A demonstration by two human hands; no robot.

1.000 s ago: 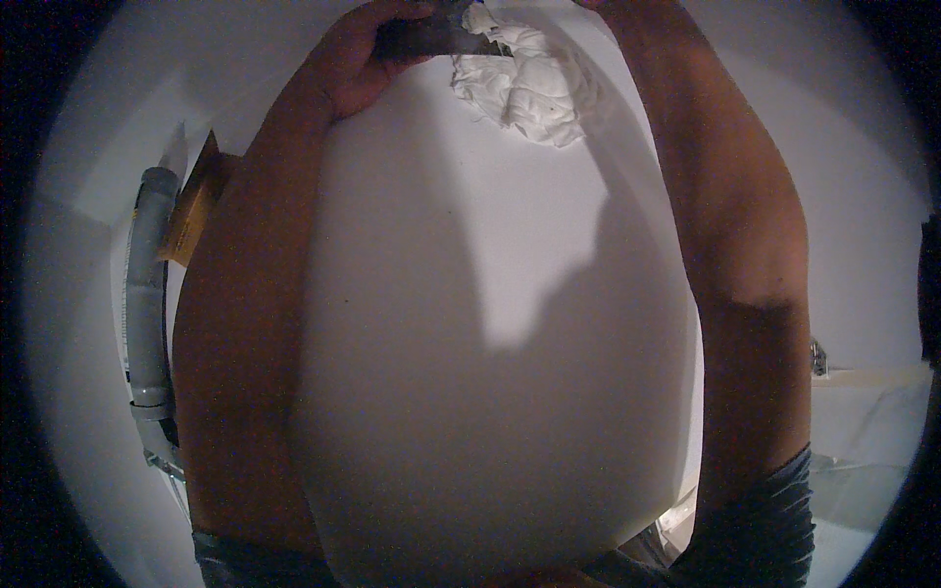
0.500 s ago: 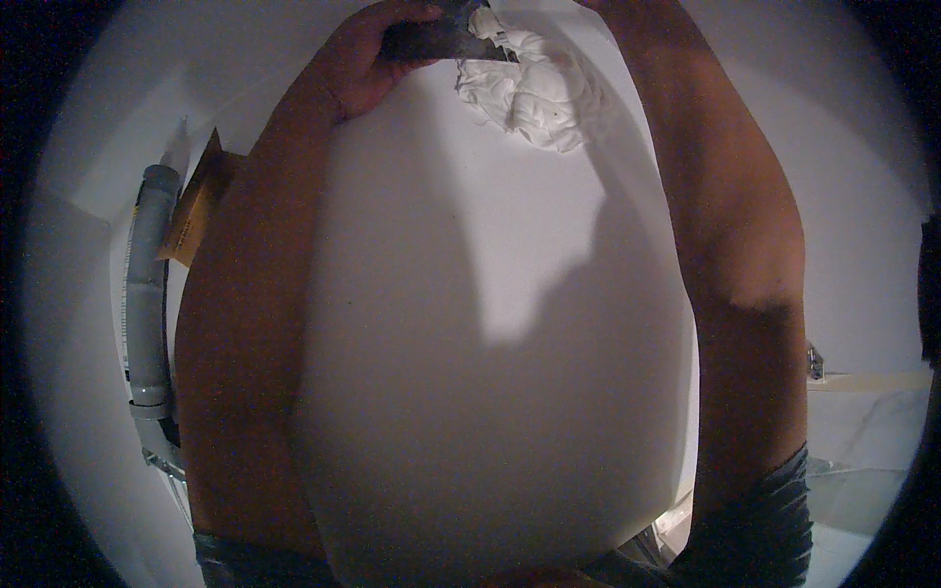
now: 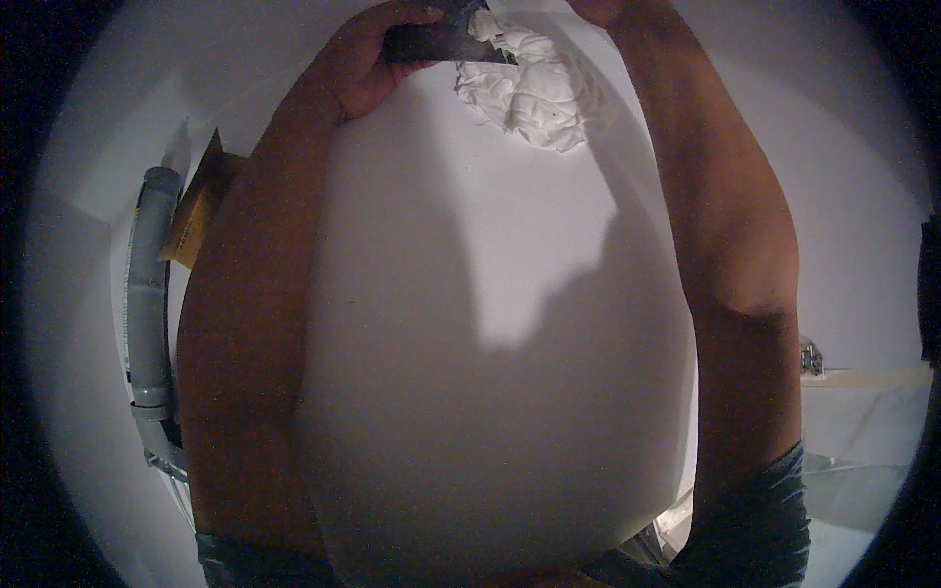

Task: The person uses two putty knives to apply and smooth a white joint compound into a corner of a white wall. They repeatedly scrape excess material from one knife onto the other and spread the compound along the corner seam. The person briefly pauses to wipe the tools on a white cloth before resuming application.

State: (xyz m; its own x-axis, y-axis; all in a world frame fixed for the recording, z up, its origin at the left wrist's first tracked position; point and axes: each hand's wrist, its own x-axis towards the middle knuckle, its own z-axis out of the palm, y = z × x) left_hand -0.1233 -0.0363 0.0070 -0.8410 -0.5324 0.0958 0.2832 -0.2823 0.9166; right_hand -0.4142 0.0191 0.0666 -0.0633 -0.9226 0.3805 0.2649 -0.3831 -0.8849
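Observation:
At the top of the head view, my left hand [image 3: 372,69] is closed around the left end of a dark, flat, straight-edged blade [image 3: 431,43], which looks like a wide putty knife. The blade's right end meets a lumpy heap of soft white paste [image 3: 539,98], some of it above the blade's edge. This heap sits at the far end of a large smooth white surface [image 3: 412,392] between my forearms. My right hand [image 3: 600,10] is just right of the heap, mostly cut off by the upper edge; its fingers and anything in them are hidden.
Left of my left forearm stands a grey cartridge [image 3: 150,284] with a clear nozzle, beside a brown cardboard piece [image 3: 199,211]. On the right, a small metal piece [image 3: 812,359] is beside a pale marbled slab [image 3: 867,421]. Shadows from my arms fall across the white surface.
My right hand has shifted slightly left and down, and its forearm a little with it. The left hand, the blade and the heap of white paste are almost unmoved.

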